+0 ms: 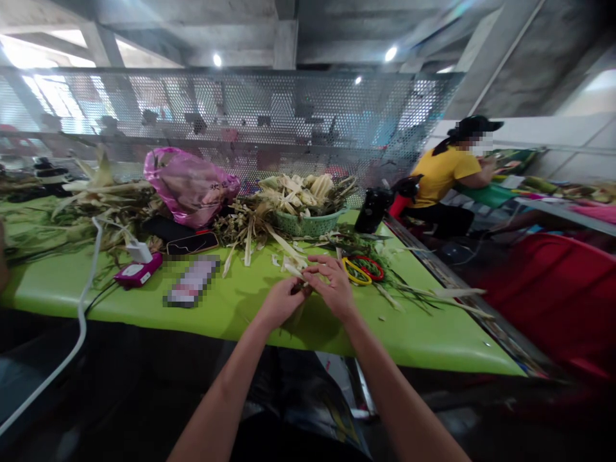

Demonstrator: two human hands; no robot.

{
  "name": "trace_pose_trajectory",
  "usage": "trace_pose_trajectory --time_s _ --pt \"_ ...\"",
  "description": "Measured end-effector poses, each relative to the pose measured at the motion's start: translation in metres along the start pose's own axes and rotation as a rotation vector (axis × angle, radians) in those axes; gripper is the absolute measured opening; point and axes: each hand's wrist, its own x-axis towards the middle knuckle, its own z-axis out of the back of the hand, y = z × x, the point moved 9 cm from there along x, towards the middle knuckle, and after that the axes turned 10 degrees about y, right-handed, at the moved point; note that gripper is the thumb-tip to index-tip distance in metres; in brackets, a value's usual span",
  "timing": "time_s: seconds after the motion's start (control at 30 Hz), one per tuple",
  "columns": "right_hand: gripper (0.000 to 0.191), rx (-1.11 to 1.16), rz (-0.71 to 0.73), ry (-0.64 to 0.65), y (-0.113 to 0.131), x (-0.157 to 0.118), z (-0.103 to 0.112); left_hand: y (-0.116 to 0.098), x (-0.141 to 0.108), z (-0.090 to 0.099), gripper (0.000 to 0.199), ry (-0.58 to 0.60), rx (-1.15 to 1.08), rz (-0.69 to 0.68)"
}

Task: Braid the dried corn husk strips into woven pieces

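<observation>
Over the front of the green table (414, 333), my left hand (283, 300) and my right hand (333, 285) meet. Both have their fingers closed on a pale dried husk (294, 264), which looks like corn husk; its lower part is hidden by the fingers. Just right of my right hand lie scissors (357, 271) with one yellow and one red handle loop, among green stems (385, 282). Behind my hands stands a green basket (308, 223) heaped with pale husks (308, 192). Loose husk strips lie in front of the basket.
A pink plastic bag (190, 186) and dried plants (110, 199) stand at the back left. Nearer are a phone (192, 282), a purple power strip (139, 272) and a white cable (81, 314). A black object (373, 209) stands back right. A person in yellow (443, 170) sits beyond.
</observation>
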Motion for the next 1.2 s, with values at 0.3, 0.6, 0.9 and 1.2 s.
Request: trace_pose_trajectory --time_s 0.3,0.6,0.9,1.2 --pt "0.012 0.154 -0.023 -0.011 -0.006 0.000 -0.003 -0.001 -0.001 -0.006 0.018 0.043 0.288 0.025" --pt "0.015 0.145 -0.036 -0.167 -0.007 -0.004 0.014 0.009 0.002 -0.005 0.020 0.050 -0.028 0.031" --pt "0.022 0.107 -0.089 -0.028 -0.018 -0.002 -0.003 0.021 -0.001 0.013 0.040 -0.143 -0.542 0.097" --pt "0.021 0.067 -0.090 0.030 -0.013 -0.003 -0.014 0.018 -0.001 0.022 0.033 -0.215 -0.441 0.055"
